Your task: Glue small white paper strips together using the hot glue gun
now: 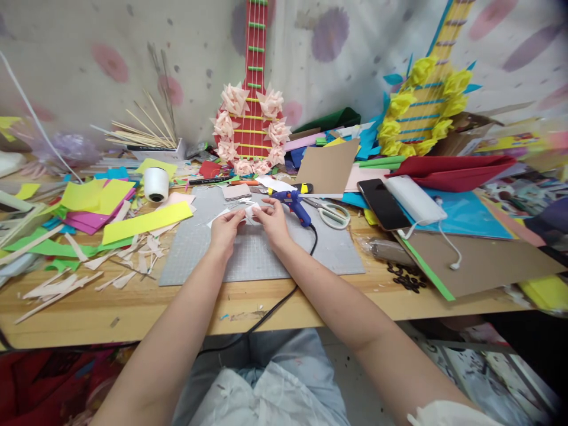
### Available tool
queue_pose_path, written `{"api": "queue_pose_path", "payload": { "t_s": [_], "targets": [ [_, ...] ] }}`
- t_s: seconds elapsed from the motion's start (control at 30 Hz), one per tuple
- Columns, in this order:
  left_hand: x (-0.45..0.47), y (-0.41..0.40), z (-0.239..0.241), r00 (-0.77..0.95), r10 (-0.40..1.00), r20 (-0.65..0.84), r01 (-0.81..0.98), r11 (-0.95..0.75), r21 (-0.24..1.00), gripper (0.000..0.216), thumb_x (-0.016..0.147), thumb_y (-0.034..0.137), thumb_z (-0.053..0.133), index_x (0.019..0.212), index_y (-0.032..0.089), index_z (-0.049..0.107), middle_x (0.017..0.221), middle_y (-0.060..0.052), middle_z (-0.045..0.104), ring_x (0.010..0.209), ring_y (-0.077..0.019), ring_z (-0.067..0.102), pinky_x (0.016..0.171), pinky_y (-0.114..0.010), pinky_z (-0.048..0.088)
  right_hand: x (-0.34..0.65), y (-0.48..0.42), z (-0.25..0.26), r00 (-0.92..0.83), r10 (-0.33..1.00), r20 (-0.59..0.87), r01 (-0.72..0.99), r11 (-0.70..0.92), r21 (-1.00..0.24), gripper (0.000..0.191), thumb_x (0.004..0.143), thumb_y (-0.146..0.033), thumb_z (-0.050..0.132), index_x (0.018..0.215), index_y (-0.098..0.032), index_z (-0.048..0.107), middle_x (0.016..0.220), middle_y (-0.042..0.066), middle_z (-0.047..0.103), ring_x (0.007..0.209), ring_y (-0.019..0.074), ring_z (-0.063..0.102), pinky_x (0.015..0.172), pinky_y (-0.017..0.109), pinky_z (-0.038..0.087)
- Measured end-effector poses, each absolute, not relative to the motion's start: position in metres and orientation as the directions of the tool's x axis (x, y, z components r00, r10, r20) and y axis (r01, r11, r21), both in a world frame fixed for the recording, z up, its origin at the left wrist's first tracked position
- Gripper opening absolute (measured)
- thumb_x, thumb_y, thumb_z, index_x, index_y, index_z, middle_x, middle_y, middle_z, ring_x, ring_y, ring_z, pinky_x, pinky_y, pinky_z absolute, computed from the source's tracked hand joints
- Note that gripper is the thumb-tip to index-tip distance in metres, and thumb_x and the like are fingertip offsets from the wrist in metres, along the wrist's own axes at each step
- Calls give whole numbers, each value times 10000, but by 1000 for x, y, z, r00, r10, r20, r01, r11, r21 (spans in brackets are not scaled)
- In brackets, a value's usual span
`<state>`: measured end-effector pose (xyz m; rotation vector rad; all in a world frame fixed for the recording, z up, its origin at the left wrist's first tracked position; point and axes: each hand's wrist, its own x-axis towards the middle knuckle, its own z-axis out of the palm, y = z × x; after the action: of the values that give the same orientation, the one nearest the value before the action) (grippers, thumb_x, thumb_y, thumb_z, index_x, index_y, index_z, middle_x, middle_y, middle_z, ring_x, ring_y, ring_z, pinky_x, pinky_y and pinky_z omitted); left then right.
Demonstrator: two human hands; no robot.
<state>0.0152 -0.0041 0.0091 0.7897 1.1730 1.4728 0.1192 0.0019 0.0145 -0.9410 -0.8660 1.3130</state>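
Over the grey cutting mat (261, 260), my left hand (225, 229) and my right hand (273, 222) pinch a small piece of white paper (251, 210) between them. Fingers and thumbs hide part of the paper, so its full shape cannot be made out. Just beyond my right hand lies a blue glue gun (294, 205), its black cord running down across the mat and over the table edge. Scissors (333, 214) with pale handles rest to the right of it. A small beige block (236, 191) sits behind my hands.
A red paper guitar (254, 65) with pink flowers and a yellow one (425, 103) stand at the back. Coloured paper (95, 198), scraps and a white roll (156, 184) crowd the left. A phone (382, 204), power bank (415, 200) and brown cardboard (479, 260) lie right.
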Motion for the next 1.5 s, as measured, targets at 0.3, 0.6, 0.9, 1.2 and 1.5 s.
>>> {"api": "queue_pose_path", "payload": {
  "t_s": [0.3, 0.6, 0.9, 1.2, 1.5],
  "targets": [
    [16, -5, 11, -263, 959, -107, -313, 20, 950, 281, 458, 346, 765, 619, 137, 666, 660, -32, 629, 628, -104, 542, 643, -246, 418, 118, -1, 16, 104, 989, 107, -379, 138, -915, 398, 615, -237, 662, 917, -218, 405, 638, -68, 557, 625, 96, 576, 649, 269, 513],
    [17, -5, 12, -270, 955, -119, -328, 25, 944, 322, 415, 346, 777, 579, 132, 600, 617, -1, 598, 598, -90, 525, 640, -240, 410, 116, 0, 12, 55, 988, 142, -348, 153, -925, 391, 626, -262, 662, 917, -221, 404, 639, -71, 559, 596, 85, 562, 623, 252, 503],
    [17, -5, 14, -284, 951, -120, -428, -13, 904, 333, 386, 298, 784, 505, 148, 512, 609, 11, 585, 641, -96, 537, 663, -244, 424, 113, 0, 9, -7, 981, 196, -287, 186, -940, 484, 557, -202, 689, 939, -223, 394, 697, -62, 547, 644, 94, 562, 692, 270, 474],
    [17, -7, 15, -161, 980, -113, -378, 45, 925, 280, 533, 394, 717, 646, 155, 624, 724, -21, 631, 704, -119, 563, 661, -247, 426, 113, 3, 5, 50, 991, 128, -262, 136, -955, 482, 553, -157, 664, 942, -221, 387, 676, -70, 530, 626, 97, 556, 656, 265, 466],
    [18, -8, 12, -198, 977, -81, -296, 20, 955, 271, 500, 353, 736, 677, 154, 686, 731, -37, 648, 713, -133, 560, 701, -272, 426, 120, 5, 9, 38, 998, 56, -327, 65, -943, 430, 564, -215, 671, 914, -203, 420, 664, -67, 551, 606, 84, 539, 644, 256, 449]
  ]
}}
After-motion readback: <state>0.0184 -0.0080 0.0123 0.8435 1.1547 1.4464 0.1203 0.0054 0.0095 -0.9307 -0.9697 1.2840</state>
